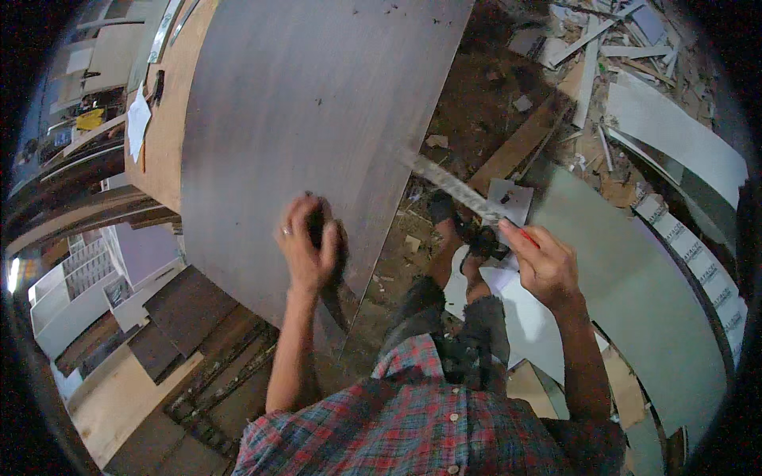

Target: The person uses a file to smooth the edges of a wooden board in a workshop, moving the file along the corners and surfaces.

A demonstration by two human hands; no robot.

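Observation:
A large grey-brown panel with faint wood grain lies in front of me. My left hand is over it, fingers and thumb curled around a dark patch that could be an object or shadow. Off the panel's right edge, my right hand grips the red handle of a long, narrow, flat tool. Its pale, blurred blade points up and left, with the tip at the panel's edge; whether it is a file or a saw I cannot tell. Small dark bits are scattered on the panel's far part.
Under the panel's left side is a light wooden board with a white paper on it. Offcuts and scraps litter the floor at the far right. A pale green sheet is at my right; dark boards lie at lower left.

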